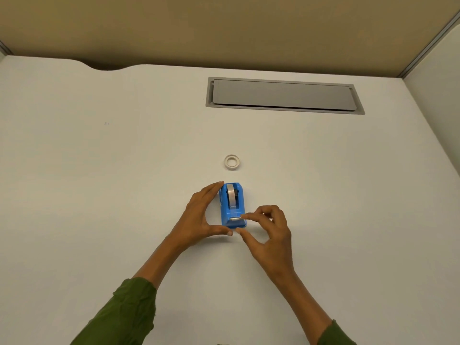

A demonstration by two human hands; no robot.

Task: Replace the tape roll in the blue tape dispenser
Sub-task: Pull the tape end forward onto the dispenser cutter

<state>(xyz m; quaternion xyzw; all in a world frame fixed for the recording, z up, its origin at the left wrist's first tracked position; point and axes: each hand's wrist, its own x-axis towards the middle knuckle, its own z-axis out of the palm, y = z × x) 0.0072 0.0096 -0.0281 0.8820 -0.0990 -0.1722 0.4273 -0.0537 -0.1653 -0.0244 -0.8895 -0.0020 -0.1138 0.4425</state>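
The blue tape dispenser (233, 206) stands on the white desk, its cutter end toward me, with a tape roll (232, 195) seated in its slot. My left hand (202, 216) spans the dispenser's left side, index fingertip at its far end and thumb at its near end. My right hand (267, 226) is at the near right corner, index finger touching the metal cutter, thumb just below the dispenser's front. A second, small white tape roll (232, 162) lies flat on the desk a little beyond the dispenser, untouched.
A grey cable-tray lid (283, 95) is set into the white desk (112, 185) at the back right. A tan partition (224, 28) rises behind the desk, and a white side panel (438, 100) closes the right.
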